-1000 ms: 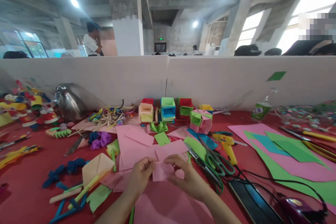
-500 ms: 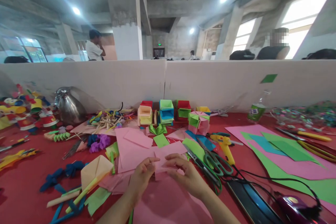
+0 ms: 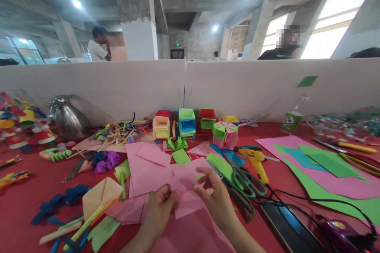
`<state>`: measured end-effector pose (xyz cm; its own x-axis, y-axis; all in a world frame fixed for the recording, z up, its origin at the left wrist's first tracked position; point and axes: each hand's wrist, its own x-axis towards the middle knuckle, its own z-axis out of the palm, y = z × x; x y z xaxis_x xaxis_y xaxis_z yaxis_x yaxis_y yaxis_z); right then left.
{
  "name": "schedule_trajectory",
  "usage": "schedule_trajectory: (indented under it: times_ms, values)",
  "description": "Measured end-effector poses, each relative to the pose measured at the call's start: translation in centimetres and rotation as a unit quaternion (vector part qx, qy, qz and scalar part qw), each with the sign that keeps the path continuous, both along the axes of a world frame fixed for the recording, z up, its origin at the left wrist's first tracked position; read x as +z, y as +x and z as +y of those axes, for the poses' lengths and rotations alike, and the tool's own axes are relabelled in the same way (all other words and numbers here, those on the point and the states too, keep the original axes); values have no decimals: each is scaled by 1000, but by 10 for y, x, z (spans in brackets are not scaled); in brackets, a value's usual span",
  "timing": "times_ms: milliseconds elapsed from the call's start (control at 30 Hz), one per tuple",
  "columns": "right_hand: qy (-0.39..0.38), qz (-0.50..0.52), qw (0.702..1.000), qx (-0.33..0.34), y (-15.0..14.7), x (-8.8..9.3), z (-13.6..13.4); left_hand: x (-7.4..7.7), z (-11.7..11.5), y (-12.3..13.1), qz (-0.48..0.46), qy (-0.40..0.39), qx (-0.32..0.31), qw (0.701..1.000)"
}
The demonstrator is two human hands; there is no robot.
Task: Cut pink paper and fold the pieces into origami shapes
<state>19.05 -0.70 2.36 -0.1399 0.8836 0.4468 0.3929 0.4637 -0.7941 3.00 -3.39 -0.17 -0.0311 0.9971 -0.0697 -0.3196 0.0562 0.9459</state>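
Observation:
My left hand (image 3: 160, 207) is closed, with its thumb and curled index finger pinching the left edge of a small pink paper piece (image 3: 187, 205). My right hand (image 3: 215, 195) is open at the right side of that piece, its thumb and fingers apart. Beneath both lies a larger pink sheet (image 3: 190, 233). Beyond the fingers are more pink sheets (image 3: 145, 178) and a green paper square (image 3: 181, 157). Green-handled scissors (image 3: 243, 182) rest just right of my right hand.
Folded paper boxes (image 3: 187, 122) stand near the white partition (image 3: 133, 87). On the right are a yellow glue gun (image 3: 257, 164), a phone (image 3: 289, 225), cables and coloured sheets (image 3: 320, 166). A steel jug (image 3: 69, 118) and a folded beige paper (image 3: 101, 197) are left.
My left hand has moved down and slightly left, away from the right hand's fingertips. My right hand's fingers have spread wider. The view has shifted slightly.

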Motion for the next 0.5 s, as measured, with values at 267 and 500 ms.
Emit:
schedule_trajectory:
  times_ms: [267, 500]
  values:
    - [71, -142, 984, 76, -3, 29, -13, 21, 3, 3, -94, -43, 59, 993]
    - [-52, -97, 993, 31, -4, 22, -14, 30, -3, 13, -189, -46, 55, 979]
